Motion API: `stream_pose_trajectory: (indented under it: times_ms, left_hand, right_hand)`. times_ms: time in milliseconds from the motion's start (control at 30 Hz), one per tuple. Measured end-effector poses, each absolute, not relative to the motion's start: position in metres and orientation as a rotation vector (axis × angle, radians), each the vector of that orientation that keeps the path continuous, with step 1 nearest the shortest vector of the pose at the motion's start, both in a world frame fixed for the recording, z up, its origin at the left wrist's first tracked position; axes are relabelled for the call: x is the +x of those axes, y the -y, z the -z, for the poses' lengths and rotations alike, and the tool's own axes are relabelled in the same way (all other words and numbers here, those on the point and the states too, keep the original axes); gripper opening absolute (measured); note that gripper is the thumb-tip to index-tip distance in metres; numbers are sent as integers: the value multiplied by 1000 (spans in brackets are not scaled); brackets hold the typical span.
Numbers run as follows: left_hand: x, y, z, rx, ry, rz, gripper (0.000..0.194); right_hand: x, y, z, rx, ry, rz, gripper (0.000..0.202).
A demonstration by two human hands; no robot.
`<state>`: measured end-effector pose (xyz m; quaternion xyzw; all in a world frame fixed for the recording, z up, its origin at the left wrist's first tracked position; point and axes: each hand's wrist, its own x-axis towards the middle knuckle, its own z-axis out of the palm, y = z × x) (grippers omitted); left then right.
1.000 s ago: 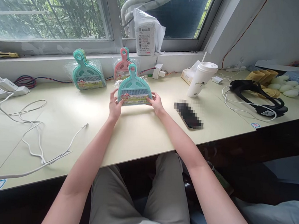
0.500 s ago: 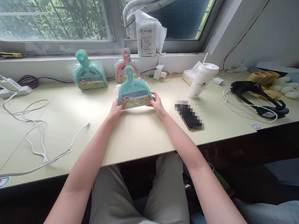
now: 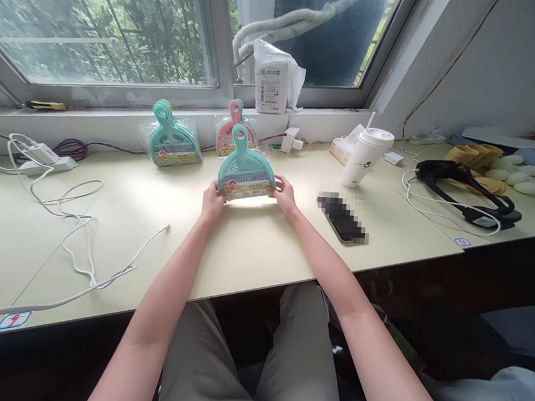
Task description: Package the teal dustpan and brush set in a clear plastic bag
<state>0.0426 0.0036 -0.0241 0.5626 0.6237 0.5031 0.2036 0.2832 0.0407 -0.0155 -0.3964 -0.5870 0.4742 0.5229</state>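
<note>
A teal mini dustpan and brush set (image 3: 246, 167), in clear wrapping with a printed label, stands upright on the table with its handle up. My left hand (image 3: 213, 201) grips its lower left corner. At the lower right corner my right hand (image 3: 284, 195) grips it too, its thumb and fingers partly hidden by the set. Close behind stands a pink dustpan set (image 3: 234, 125), partly covered by the teal one. To the left, a stack of wrapped teal dustpan sets (image 3: 173, 139) leans near the window ledge.
Right of my hands lie a phone (image 3: 343, 218) and a white paper cup (image 3: 366, 158) with a straw. A black headset (image 3: 473, 196) with a cable sits farther right. White cables (image 3: 90, 261) sprawl at the left beside a power strip (image 3: 50, 166). A wrapped package (image 3: 273, 85) stands on the ledge.
The camera view has shifted a little, so the scene sits slightly lower and farther right. Both hands keep their hold on the teal dustpan set, which has barely moved.
</note>
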Motion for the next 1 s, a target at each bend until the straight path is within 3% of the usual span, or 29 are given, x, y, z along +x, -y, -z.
stream_pose_trajectory:
  times_ms: [200,567,767,1000]
  left_hand:
    - [11,1,9,1557,-2192,-1197,28]
    - [-166,-38,8,1227,-2502,-1371,28]
    - [-189,-83,8,1261,-2517,-1340,43]
    - [-199,-108,15,1326,-2522,-1500,43]
  right_hand:
    - [280,-32,17,-983,1619,-1068,34]
    - [267,-27,13,-1048,1795,-1031,22]
    - [266,-27,11,-1082,1810,-1049,23]
    - [265,-23,5,-1139,1827,-1103,23]
